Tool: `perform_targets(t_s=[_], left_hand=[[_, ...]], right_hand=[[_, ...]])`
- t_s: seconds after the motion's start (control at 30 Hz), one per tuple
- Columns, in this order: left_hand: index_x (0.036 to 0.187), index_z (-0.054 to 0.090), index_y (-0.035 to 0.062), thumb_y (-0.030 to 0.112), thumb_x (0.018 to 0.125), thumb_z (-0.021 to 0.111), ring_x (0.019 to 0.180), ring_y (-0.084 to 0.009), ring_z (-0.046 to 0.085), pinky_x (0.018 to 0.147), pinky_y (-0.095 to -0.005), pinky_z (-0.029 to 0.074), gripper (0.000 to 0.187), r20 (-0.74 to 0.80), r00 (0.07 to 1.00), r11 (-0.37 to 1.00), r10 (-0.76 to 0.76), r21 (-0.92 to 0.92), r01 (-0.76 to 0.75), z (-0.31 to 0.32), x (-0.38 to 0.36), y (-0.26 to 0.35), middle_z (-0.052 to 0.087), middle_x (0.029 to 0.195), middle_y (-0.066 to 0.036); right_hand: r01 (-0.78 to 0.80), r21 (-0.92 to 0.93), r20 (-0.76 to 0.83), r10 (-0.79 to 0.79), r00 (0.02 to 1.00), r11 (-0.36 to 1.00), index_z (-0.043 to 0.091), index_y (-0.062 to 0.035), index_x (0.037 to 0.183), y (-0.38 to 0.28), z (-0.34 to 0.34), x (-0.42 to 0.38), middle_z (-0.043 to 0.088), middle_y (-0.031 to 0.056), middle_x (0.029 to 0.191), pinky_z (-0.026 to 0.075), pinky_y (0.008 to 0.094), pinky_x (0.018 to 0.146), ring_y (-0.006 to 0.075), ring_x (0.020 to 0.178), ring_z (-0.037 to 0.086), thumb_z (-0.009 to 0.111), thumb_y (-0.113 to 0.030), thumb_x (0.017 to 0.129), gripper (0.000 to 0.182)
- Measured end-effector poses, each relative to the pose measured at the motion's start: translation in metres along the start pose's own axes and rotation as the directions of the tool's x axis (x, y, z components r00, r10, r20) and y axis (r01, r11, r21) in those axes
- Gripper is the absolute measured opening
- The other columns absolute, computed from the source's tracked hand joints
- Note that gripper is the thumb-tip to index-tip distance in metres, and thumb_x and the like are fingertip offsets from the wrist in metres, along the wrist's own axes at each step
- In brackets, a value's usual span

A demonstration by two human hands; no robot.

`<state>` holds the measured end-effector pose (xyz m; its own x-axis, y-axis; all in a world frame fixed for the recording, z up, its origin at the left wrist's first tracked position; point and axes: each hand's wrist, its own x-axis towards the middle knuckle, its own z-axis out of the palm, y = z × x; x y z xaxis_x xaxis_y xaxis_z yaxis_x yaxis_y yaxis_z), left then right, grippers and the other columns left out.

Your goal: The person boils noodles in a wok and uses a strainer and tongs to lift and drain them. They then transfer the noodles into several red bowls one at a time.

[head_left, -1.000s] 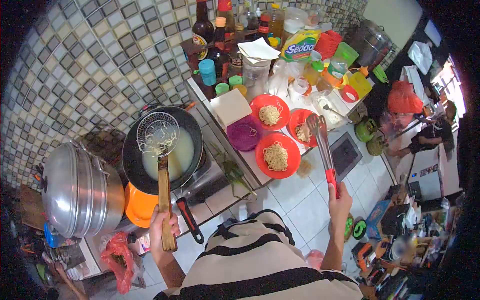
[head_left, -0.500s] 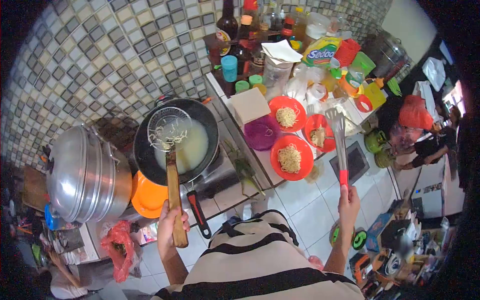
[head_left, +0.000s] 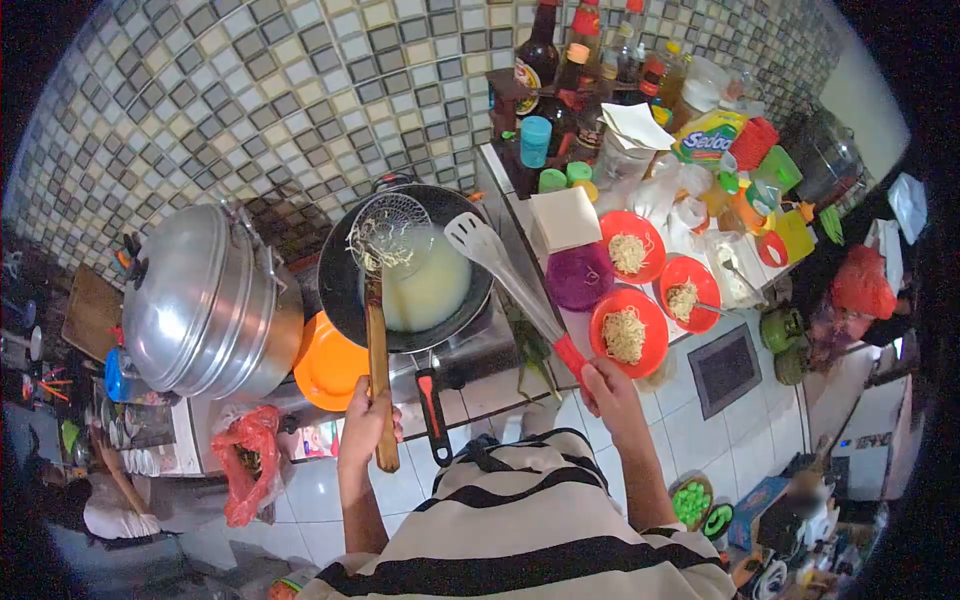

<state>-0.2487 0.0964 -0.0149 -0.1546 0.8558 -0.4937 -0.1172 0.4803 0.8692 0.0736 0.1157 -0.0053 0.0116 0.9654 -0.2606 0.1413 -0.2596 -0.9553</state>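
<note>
My left hand (head_left: 368,425) is closed around the wooden handle of a wire strainer (head_left: 397,222). A few noodles cling to the strainer's mesh, which is over the dark wok (head_left: 345,305) of cloudy, pale liquid (head_left: 440,285). In my right hand (head_left: 612,398) is a slotted spatula (head_left: 500,265) with a red grip, its metal head pointing toward the wok's right rim. Noodles (head_left: 624,335) lie in a red plate (head_left: 652,362) near that hand. Two more red plates (head_left: 652,237) behind it hold noodles too, one with a utensil resting in it.
A large metal steamer pot (head_left: 205,300) stands left of the wok, beside an orange plate (head_left: 325,375). The wok's black-and-red handle (head_left: 433,415) juts toward me. Bottles (head_left: 538,55), a purple container (head_left: 580,277) and seasoning packs crowd the back right. A red plastic bag (head_left: 248,465) hangs at left.
My right hand has brought the spatula left, from beside the red plates to the wok's rim. The strainer stays over the wok. The whole view has shifted rightward.
</note>
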Motion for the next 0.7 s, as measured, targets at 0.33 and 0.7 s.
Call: perform_targets(t_s=[0.33,0.7], left_hand=[[0.092,0.034,-0.002,0.01,0.085,0.039,0.042,-0.0235,0.055,0.038,-0.0348,0.046,0.015,-0.029,0.974,0.698,0.223,0.702,-0.139,-0.03,0.052,-0.005,0.052,0.055,-0.014],[0.099,0.033,0.0036,0.01,0.082,0.04,0.045,-0.0173,0.05,0.039,-0.0304,0.044,0.02,0.195,0.963,0.96,-0.188,0.244,0.138,0.018,0.003,0.014,0.048,0.065,-0.009]], right_hand=[[-0.093,0.145,0.03,0.089,0.996,0.985,0.047,-0.0083,0.075,-0.01,0.011,0.007,0.04,-0.0035,0.057,0.024,0.0187,0.041,0.0039,0.046,0.033,0.044,-0.032,0.089,0.028],[-0.148,0.249,0.021,0.148,0.989,0.957,0.051,-0.0082,0.079,-0.007,0.011,0.011,0.043,-0.0029,0.058,0.025,0.0187,0.04,0.0044,0.046,0.036,0.045,-0.035,0.088,0.029]])
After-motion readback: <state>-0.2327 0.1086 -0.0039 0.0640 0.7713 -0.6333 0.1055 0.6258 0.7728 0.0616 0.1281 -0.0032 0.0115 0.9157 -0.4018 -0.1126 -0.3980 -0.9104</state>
